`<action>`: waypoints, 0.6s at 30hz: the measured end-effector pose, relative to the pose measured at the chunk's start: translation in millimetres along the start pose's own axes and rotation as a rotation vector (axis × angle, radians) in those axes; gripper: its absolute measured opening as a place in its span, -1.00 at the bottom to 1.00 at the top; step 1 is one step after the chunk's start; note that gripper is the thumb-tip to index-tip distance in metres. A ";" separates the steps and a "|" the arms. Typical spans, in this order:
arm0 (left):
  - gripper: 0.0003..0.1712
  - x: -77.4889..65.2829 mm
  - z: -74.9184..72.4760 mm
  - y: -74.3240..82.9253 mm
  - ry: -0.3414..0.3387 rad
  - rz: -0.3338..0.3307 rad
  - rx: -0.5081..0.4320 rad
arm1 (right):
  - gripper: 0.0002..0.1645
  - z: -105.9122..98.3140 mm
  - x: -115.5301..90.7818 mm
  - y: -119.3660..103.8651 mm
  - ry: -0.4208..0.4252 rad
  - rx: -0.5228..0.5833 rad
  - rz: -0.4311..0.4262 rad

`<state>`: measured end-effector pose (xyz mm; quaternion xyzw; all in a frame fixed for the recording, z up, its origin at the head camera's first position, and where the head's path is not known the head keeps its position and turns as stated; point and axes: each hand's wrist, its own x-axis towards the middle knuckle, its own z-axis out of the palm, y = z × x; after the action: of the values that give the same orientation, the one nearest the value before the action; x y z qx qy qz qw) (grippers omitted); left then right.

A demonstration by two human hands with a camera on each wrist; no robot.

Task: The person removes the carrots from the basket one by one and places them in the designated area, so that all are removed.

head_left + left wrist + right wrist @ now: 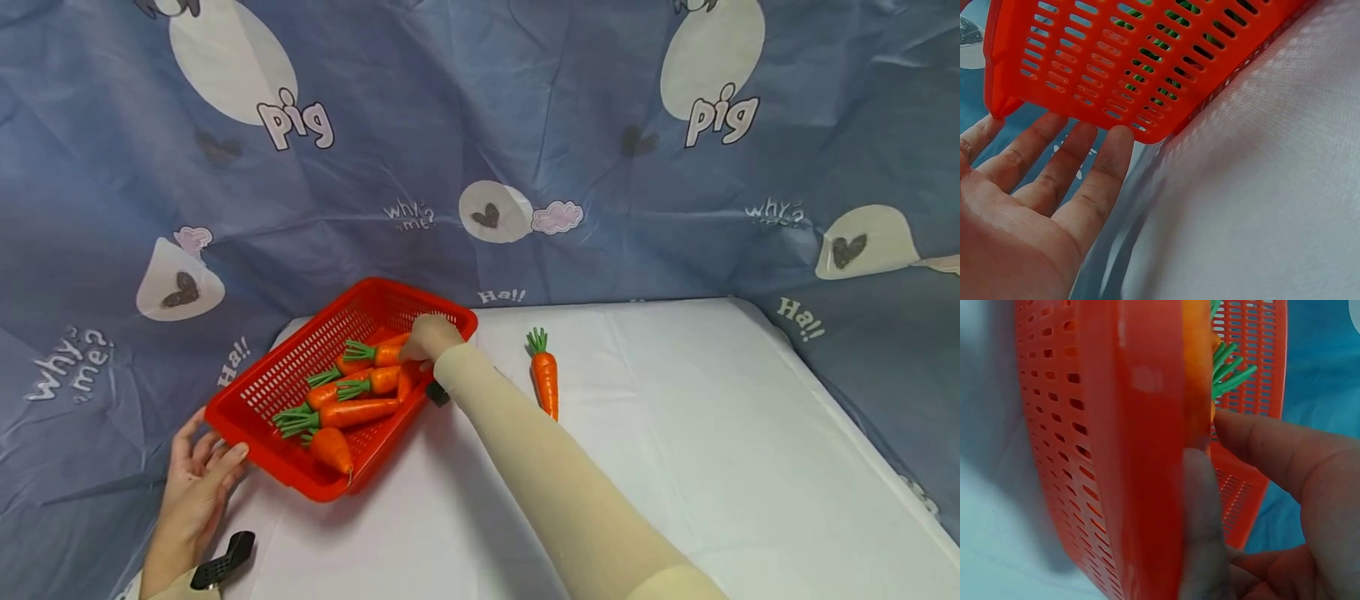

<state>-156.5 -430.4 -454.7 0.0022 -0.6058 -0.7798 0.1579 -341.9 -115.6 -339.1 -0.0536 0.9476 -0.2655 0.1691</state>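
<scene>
A red slotted plastic basket (pixel 270 375) stands at an angle on the left of the white table, with several orange carrots (pixel 358 412) with green tops inside. My left hand (pixel 198 487) is at its near left corner. The thumb lies by the rim, and in the left wrist view fairly straight fingers (pixel 1094 181) touch the end wall's edge. Over the basket's right side, my right hand (pixel 431 337) reaches in. Its thumb and index finger (pixel 1260 437) pinch a carrot (pixel 1196 375) beside the rim, most of that carrot hidden by the rim.
One more carrot (pixel 545 379) lies on the white table (pixel 675 433) to the right of the basket, close to my right sleeve (pixel 540 467). A blue patterned cloth (pixel 420 150) hangs behind the table. A black device (pixel 225 562) sits at my left wrist.
</scene>
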 end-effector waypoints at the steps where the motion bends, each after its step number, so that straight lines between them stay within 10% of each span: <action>1: -0.09 0.1 0.5 -0.2 0.000 0.001 -0.004 | -0.44 2.3 5.8 1.1 0.005 -0.013 0.003; 6: -0.08 -0.7 2.0 -0.5 -0.014 0.011 -0.034 | -0.44 10.7 21.3 8.2 0.042 -0.044 -0.003; 18: -0.08 -3.8 1.8 1.4 0.025 -0.026 0.054 | -0.57 -7.4 -36.3 0.6 0.040 -0.009 -0.036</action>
<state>-152.9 -428.1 -453.6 0.0238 -0.6244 -0.7651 0.1552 -310.4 -104.5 -322.8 -0.0662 0.9509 -0.2651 0.1451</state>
